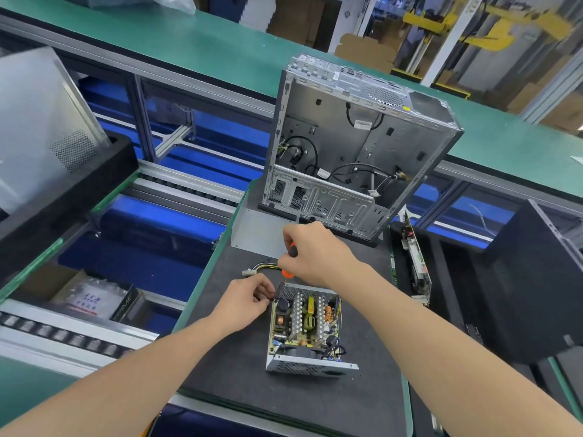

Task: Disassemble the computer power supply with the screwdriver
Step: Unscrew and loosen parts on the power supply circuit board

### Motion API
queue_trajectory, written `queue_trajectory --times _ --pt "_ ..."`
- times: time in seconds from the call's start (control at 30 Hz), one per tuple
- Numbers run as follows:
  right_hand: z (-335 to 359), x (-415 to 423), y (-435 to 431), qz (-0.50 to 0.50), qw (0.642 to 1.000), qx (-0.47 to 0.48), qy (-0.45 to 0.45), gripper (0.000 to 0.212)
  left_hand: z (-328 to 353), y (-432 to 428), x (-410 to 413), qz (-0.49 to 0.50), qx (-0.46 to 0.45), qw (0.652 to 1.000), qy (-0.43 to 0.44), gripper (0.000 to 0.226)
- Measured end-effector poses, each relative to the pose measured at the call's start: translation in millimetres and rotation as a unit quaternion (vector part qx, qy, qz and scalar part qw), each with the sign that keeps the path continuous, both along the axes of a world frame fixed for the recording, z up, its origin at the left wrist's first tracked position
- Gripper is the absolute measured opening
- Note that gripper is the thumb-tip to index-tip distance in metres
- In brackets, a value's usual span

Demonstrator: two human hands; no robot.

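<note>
My right fingers [288, 236] grip the screwdriver [293, 250] handle, tip at the power supply's [303, 326] 12 o'clock edge. My left fingers [265, 291], curled narrow, pinch its 10 o'clock corner.

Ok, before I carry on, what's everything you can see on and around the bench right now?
supply: one, silver, lid off, on the mat near the middle
screwdriver: one, orange and black handle, upright over the supply's far-left corner
cable: one, yellow and black wires with a white plug, left of the screwdriver
metal sheet: one, grey, flat behind the supply
case: one, silver, open, upright at the back
board: one, green, on edge right of the mat
mat: one, black, under the supply
conveyor: one, green, far side
left hand: fingers curled at the supply's far-left corner
right hand: grips the screwdriver handle
</note>
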State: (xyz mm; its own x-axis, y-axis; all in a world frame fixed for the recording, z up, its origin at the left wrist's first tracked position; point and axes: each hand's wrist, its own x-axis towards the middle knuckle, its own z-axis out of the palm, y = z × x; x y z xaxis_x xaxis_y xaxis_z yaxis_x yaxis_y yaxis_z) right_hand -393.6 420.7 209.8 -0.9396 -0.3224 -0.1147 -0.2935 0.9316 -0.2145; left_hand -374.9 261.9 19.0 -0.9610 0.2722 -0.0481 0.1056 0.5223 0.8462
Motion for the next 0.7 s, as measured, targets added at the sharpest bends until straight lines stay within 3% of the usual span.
queue_trajectory --times 0.7 --pt "-6.1 1.2 -3.4 -0.013 1.000 0.016 -0.006 0.016 -0.8 -0.1 0.0 -0.013 -0.010 1.000 0.005 0.032"
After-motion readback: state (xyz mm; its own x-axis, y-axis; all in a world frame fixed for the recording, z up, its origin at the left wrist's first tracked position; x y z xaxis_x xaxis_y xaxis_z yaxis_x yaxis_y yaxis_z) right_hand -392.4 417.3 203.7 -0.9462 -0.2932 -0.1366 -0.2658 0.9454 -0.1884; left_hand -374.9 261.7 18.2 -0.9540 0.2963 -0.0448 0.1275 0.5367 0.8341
